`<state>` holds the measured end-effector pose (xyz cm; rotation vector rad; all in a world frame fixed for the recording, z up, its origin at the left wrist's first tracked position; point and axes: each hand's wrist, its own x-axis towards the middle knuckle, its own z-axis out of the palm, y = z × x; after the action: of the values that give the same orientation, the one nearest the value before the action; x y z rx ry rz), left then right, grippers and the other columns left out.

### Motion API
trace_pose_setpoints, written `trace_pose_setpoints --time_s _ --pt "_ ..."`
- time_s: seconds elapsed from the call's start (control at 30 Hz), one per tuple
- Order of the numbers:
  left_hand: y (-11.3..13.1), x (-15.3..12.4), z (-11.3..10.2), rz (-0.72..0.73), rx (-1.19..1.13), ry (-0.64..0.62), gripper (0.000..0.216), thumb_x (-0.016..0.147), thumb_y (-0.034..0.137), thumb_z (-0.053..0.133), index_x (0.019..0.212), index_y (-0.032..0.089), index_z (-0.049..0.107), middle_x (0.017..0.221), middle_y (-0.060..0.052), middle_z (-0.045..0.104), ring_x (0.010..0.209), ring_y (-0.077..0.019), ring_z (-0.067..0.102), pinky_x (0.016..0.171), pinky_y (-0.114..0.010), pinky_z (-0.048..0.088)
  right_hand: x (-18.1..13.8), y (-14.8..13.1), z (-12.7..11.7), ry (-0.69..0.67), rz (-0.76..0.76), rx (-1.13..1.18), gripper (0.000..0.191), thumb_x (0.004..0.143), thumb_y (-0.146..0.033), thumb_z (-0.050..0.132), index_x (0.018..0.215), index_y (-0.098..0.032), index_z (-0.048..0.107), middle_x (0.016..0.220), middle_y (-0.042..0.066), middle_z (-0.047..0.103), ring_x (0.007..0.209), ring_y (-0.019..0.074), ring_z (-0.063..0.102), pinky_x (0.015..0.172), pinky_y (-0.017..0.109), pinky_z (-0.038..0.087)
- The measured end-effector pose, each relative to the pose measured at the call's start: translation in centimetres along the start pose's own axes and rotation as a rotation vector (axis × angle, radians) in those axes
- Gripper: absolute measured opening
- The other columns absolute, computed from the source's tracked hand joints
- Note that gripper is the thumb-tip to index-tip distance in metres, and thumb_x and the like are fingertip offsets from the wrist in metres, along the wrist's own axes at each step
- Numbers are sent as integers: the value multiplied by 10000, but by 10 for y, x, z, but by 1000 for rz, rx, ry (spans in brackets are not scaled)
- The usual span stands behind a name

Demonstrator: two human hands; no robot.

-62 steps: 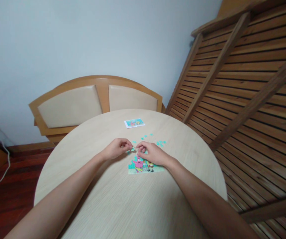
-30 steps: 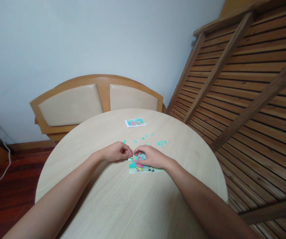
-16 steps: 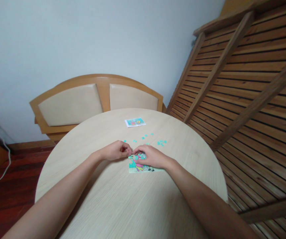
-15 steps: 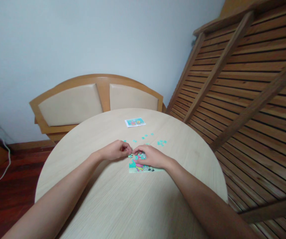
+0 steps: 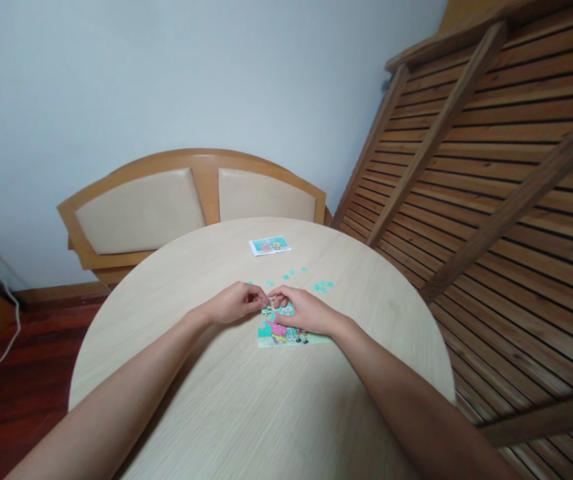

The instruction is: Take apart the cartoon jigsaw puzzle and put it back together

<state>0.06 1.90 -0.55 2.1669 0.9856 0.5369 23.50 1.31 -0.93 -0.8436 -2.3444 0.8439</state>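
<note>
A partly built cartoon jigsaw puzzle [image 5: 286,335] lies on the round pale wooden table [image 5: 246,413]. My left hand [image 5: 234,303] and my right hand [image 5: 299,310] meet fingertip to fingertip over its upper left edge. Both are curled in a pinch around a small teal puzzle piece [image 5: 267,309]. My right hand rests on the puzzle and covers its upper part. Several loose teal pieces [image 5: 322,287] lie just beyond my hands.
A small reference picture card [image 5: 270,246] lies near the table's far edge. A wooden bench with two cream cushions [image 5: 191,203] stands behind the table against the wall. A slatted wooden frame [image 5: 491,167] leans at the right. A cable [image 5: 1,347] runs over the dark floor at left.
My hands dropped from above the puzzle to its upper left edge and then lifted slightly, staying pinched together on the small piece. The loose pieces and the card have not moved.
</note>
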Motion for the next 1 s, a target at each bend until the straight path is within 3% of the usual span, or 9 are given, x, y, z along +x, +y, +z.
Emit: trace_pose_setpoints --time_s 0.37,0.7,1.0 --pt "2 2 4 -11 68 -22 278 899 370 571 897 140 727 764 -24 688 653 -120 541 604 -214 380 0 -1 0 -2 -2 11 440 773 -164 721 1197 -176 603 985 39 707 913 168 658 832 293 503" --pt "9 1 4 2 -20 -40 304 919 374 552 932 122 723 792 -37 690 663 -119 529 613 -224 389 0 -3 -1 -6 9 34 410 763 -144 720 1161 -165 622 969 42 720 906 168 672 832 287 504" --pt "11 4 6 23 -76 83 277 905 392 593 926 137 700 843 -42 700 720 -133 560 668 -240 418 3 3 3 77 76 233 358 832 -180 667 1187 -162 626 900 34 734 830 158 690 797 286 519"
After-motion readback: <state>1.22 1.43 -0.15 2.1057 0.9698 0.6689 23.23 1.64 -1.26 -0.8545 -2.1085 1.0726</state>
